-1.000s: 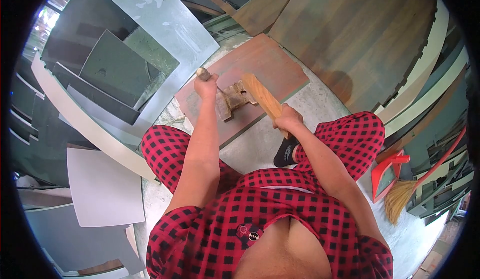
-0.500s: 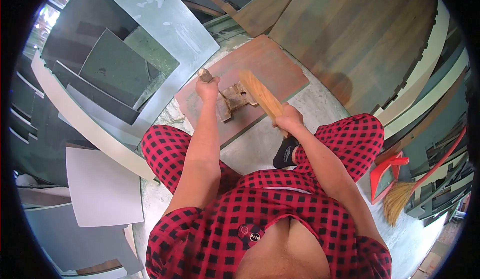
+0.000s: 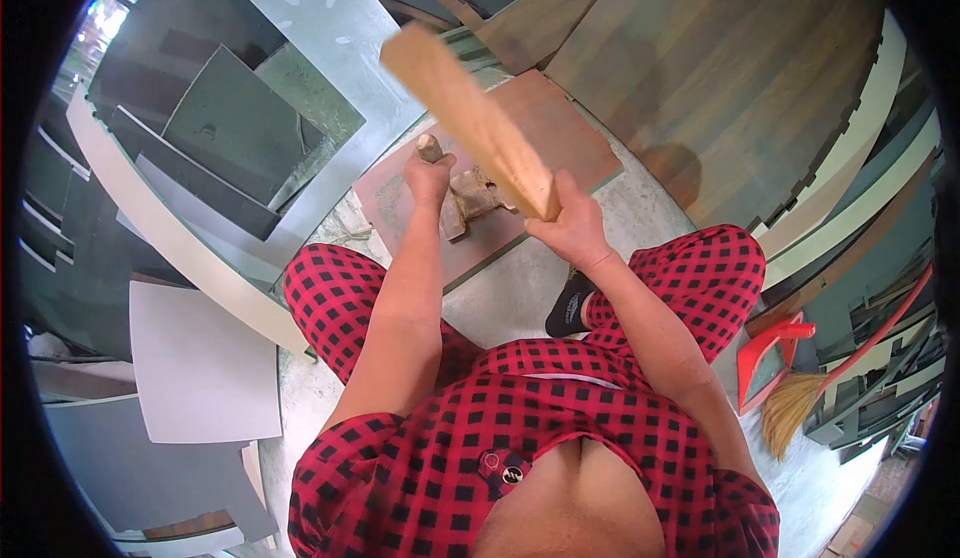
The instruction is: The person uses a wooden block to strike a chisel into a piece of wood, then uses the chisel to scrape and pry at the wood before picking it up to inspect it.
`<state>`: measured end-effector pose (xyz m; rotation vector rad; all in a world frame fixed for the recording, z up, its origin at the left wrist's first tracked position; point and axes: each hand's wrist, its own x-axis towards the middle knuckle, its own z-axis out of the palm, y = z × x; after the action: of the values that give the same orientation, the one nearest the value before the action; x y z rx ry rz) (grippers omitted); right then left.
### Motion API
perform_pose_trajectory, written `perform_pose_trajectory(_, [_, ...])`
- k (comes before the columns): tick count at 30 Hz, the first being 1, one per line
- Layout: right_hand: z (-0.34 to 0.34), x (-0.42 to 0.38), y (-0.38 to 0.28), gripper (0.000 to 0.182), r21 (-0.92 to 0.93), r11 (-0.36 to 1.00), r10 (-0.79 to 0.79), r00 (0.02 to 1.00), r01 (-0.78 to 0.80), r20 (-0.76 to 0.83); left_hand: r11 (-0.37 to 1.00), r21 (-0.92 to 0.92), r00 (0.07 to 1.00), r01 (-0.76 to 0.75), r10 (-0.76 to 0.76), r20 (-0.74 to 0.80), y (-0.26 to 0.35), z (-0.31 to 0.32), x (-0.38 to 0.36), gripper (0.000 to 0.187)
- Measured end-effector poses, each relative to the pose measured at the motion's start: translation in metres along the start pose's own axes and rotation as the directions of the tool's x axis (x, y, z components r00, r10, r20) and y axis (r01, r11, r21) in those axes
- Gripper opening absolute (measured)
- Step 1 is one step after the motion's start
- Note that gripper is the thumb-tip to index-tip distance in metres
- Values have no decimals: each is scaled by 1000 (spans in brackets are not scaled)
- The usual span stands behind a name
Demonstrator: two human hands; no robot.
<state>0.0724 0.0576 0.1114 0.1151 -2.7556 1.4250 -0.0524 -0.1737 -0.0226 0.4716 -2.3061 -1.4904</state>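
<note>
My left hand (image 3: 430, 178) is wrapped round the upright wooden handle of a chisel (image 3: 428, 146). The chisel's lower end is mostly hidden by the hand. Just right of it, a worn brownish block (image 3: 474, 196) with a rough, broken surface lies on a reddish board (image 3: 585, 143). My right hand (image 3: 575, 223) grips one end of a thick wooden bat (image 3: 470, 113). The bat is raised, slanting up and left above the board, and hides part of the block. It is apart from the chisel handle.
Cut sheets and panels (image 3: 225, 118) lean at the left, with a large wood-grain board (image 3: 720, 68) at the upper right. A red dustpan (image 3: 768, 358) and a straw broom (image 3: 793, 410) stand at the right. My crossed legs flank the board.
My right hand has lifted the wooden bat up from low over the block, turning it. My left hand stays nearly in place with the chisel.
</note>
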Motion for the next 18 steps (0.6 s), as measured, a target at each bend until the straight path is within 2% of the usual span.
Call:
perform_pose_trajectory(1, [-4, -1, -6, 49, -222, 974, 63, 993, -41, 95, 996, -47, 997, -77, 77, 3, -4, 3, 1, 30])
perform_pose_trajectory(5, [5, -5, 9, 49, -252, 962, 157, 967, -104, 199, 1000, -4, 1000, -23, 23, 7, -7, 9, 4, 30])
perform_pose_trajectory(7, [-2, -8, 3, 51, -184, 983, 53, 982, -19, 183, 961, -244, 990, -133, 142, 18, -29, 19, 13, 26])
perform_pose_trajectory(8, [-4, -10, -2, 51, -187, 982, 57, 981, -22, 185, 961, -245, 990, -128, 137, 20, -30, 19, 10, 26])
perform_pose_trajectory(10, [-5, -13, -12, 49, 73, 996, -50, 998, 47, 35, 996, 53, 996, 67, -70, 55, 12, 3, -4, 24])
perform_pose_trajectory(14, [2, -13, -12, 60, 25, 999, -30, 999, 30, 15, 996, 88, 1000, -15, 13, 26, -8, 9, 3, 22])
perform_pose_trajectory(16, [8, -11, -1, 62, -322, 944, 153, 965, -79, 214, 991, -129, 999, 16, -10, 44, -27, 15, 11, 26])
perform_pose_trajectory(17, [6, -12, 0, 62, -324, 943, 153, 966, -79, 209, 991, -133, 999, 14, -8, 46, -28, 16, 8, 26])
perform_pose_trajectory(18, [4, -14, -1, 61, -280, 956, 157, 954, -82, 255, 974, -223, 998, 43, -29, 64, -14, 10, -1, 28])
